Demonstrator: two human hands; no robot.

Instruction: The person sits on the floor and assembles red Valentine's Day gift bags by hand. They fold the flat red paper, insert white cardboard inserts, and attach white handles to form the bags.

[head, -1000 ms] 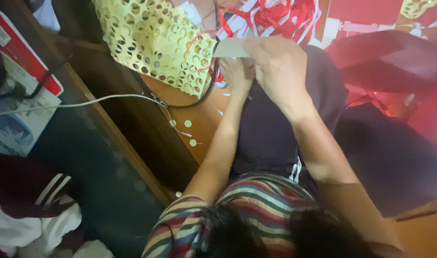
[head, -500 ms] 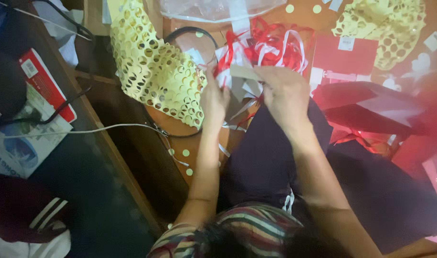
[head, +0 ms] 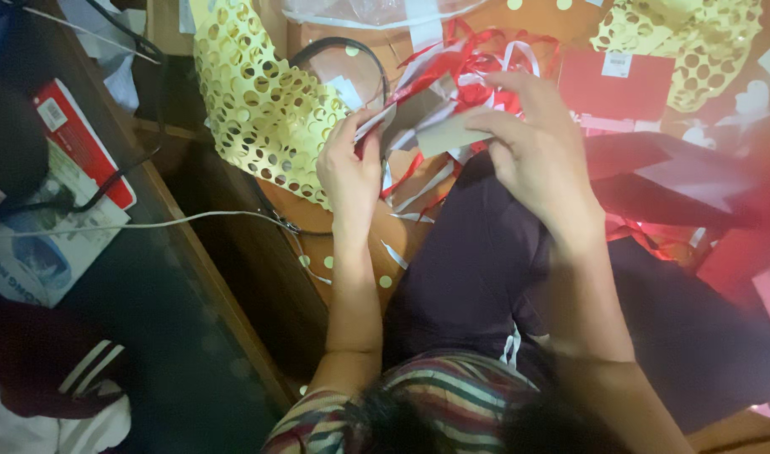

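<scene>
a small grey rectangular piece of card (head: 439, 126) is held up over the lap, above the near edge of the brown wooden floor board (head: 364, 244). it is pinched from its right side by the right hand (head: 532, 155), whose fingers are curled closed around its edge. the left hand (head: 349, 164) is closed on the card's left end, where red and white paper strips (head: 465, 63) are bunched against it; how tightly it grips cannot be told. just left of the left hand a yellow paper sheet punched full of round holes (head: 263, 105) is draped over the board's left edge. a flat red paper rectangle (head: 616, 84) lies beyond the right hand, near the far edge. a white cable (head: 149, 224) runs across the dark surface at left.
</scene>
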